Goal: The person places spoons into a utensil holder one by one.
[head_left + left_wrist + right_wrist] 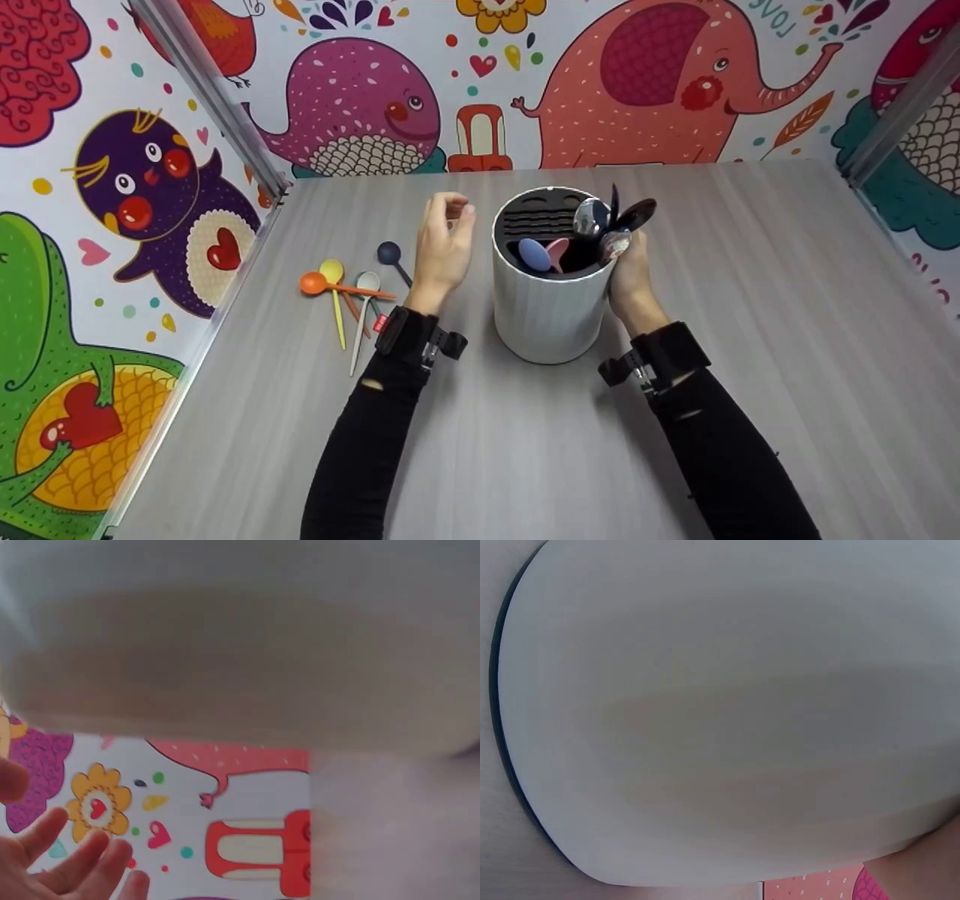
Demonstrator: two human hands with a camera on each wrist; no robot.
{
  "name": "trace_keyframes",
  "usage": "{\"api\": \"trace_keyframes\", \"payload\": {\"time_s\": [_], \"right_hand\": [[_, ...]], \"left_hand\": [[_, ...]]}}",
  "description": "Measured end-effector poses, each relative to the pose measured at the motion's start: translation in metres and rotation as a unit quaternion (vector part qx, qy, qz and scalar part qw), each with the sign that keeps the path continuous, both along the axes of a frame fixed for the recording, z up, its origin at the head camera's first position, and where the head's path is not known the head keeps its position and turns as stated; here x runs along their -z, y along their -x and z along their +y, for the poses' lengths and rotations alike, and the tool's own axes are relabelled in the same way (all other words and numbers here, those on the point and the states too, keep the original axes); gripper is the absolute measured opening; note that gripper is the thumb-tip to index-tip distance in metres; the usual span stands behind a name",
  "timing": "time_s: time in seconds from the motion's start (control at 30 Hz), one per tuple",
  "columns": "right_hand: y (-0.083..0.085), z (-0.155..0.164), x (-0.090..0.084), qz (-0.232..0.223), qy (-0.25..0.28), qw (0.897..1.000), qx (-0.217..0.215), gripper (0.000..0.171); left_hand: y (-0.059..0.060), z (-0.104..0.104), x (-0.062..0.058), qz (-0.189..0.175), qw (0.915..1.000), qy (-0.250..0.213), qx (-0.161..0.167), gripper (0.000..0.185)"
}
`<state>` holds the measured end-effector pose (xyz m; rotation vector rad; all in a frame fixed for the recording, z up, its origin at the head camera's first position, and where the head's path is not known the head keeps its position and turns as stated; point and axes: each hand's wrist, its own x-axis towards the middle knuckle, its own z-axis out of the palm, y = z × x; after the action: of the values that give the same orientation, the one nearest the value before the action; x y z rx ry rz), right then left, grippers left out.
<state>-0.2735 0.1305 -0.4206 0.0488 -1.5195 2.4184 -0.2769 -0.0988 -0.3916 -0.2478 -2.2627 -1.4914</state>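
A white cylindrical utensil holder (547, 319) with a black slotted top stands upright on the table. In its open compartment are a blue spoon (534, 255), a pink utensil (557, 251), shiny metal ladle-like heads (591, 217) and dark utensils (637, 215). My left hand (445, 244) is raised left of the holder, apart from it, fingers loosely bent around nothing. Against the holder's right side lies my right hand (631, 281); its fingers are mostly hidden. The right wrist view shows part of that hand (922, 859) beside the holder's wall.
Left of my left hand, several small spoons lie loosely crossed: an orange spoon (313, 283), a yellow spoon (332, 270), a pale grey spoon (367, 282) and a dark blue spoon (389, 253). Cartoon-printed panels (495, 90) border the table's back and sides.
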Motion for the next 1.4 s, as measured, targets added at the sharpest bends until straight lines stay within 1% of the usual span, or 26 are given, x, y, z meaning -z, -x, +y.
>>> {"api": "trace_keyframes", "payload": {"time_s": [0.13, 0.23, 0.37, 0.47, 0.57, 0.73, 0.87, 0.97, 1.03, 1.1, 1.2, 1.3, 1.4], "right_hand": [[0.000, 0.000, 0.000, 0.009, 0.001, 1.000, -0.005, 0.048], [0.000, 0.000, 0.000, 0.008, 0.005, 1.000, -0.009, 0.049], [0.001, 0.000, 0.000, 0.003, 0.001, 1.000, -0.001, 0.049], [0.001, 0.001, 0.002, 0.007, -0.009, 1.000, 0.003, 0.049], [0.001, 0.001, 0.003, 0.010, -0.012, 1.000, -0.003, 0.050], [0.000, 0.001, 0.004, 0.014, -0.021, 1.000, -0.002, 0.050], [0.000, 0.001, 0.003, 0.018, -0.027, 0.999, 0.002, 0.049], [-0.001, 0.000, 0.003, 0.019, -0.024, 1.000, 0.000, 0.050], [-0.001, 0.000, 0.003, 0.018, -0.020, 1.000, -0.004, 0.049], [0.000, 0.000, 0.003, 0.016, -0.019, 1.000, 0.000, 0.049], [0.000, 0.000, 0.003, 0.016, -0.020, 1.000, 0.005, 0.049], [0.001, 0.001, 0.002, 0.018, -0.026, 0.999, 0.008, 0.049], [0.001, 0.002, 0.002, 0.020, -0.027, 0.999, 0.007, 0.048]], "left_hand": [[0.008, -0.010, 0.006, -0.025, 0.9994, 0.016, -0.020, 0.023], [0.013, -0.016, 0.009, -0.048, 0.9981, 0.015, -0.036, 0.023], [0.021, -0.026, 0.013, -0.077, 0.9953, 0.012, -0.057, 0.025], [0.026, -0.035, 0.017, -0.093, 0.9925, 0.030, -0.073, 0.027], [0.031, -0.045, 0.024, -0.114, 0.9869, 0.065, -0.094, 0.029], [0.036, -0.062, 0.036, -0.162, 0.9698, 0.136, -0.122, 0.032], [0.040, -0.070, 0.044, -0.182, 0.9567, 0.181, -0.137, 0.033], [0.043, -0.074, 0.050, -0.200, 0.9433, 0.218, -0.151, 0.035], [0.045, -0.075, 0.053, -0.220, 0.9329, 0.238, -0.156, 0.037], [0.046, -0.077, 0.056, -0.243, 0.9239, 0.250, -0.158, 0.042], [0.049, -0.080, 0.057, -0.274, 0.9132, 0.256, -0.159, 0.049], [0.051, -0.085, 0.058, -0.300, 0.9051, 0.258, -0.155, 0.057], [0.052, -0.090, 0.061, -0.322, 0.8987, 0.260, -0.143, 0.062]]}}
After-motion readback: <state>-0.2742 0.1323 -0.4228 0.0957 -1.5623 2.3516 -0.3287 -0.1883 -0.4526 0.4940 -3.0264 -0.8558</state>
